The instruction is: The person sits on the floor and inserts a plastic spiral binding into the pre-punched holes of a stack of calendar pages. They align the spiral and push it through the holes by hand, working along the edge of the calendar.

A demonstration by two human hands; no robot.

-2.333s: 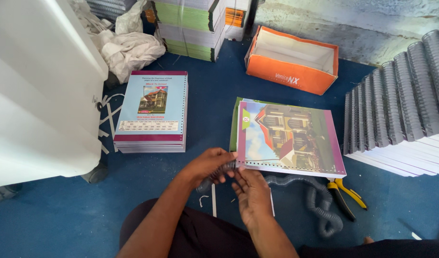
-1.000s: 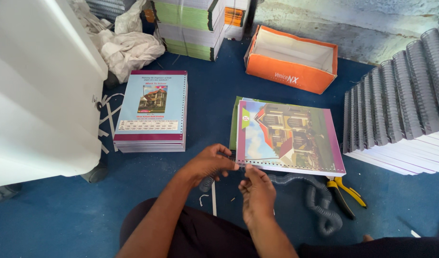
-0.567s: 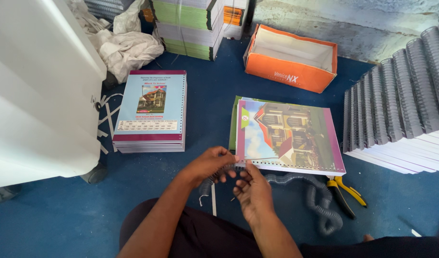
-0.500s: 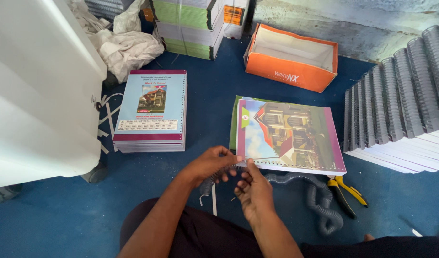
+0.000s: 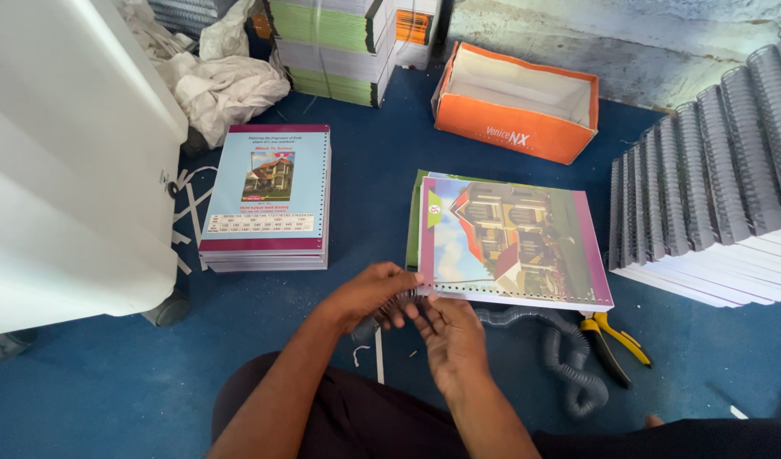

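Note:
A punched book with a colourful house picture on its cover [image 5: 514, 238] lies on the blue floor in front of me. A grey spiral binding coil [image 5: 560, 348] runs along its near punched edge and trails off to the right. My left hand [image 5: 369, 296] grips the coil's end at the book's near left corner. My right hand [image 5: 446, 336] is just below the same corner, fingers pinching the coil against the book's edge.
A stack of similar books [image 5: 270, 200] lies to the left. Yellow-handled pliers [image 5: 611, 344] rest at right. An open orange box [image 5: 518, 102], rows of spiral-bound books [image 5: 713, 195], stacked books [image 5: 339, 42], white rags [image 5: 220, 85] and a large white object [image 5: 67, 153] surround the spot.
Both hands have kept fiddling at the book's near left corner, shifting slightly as they turn the coil. The book and everything else stay put.

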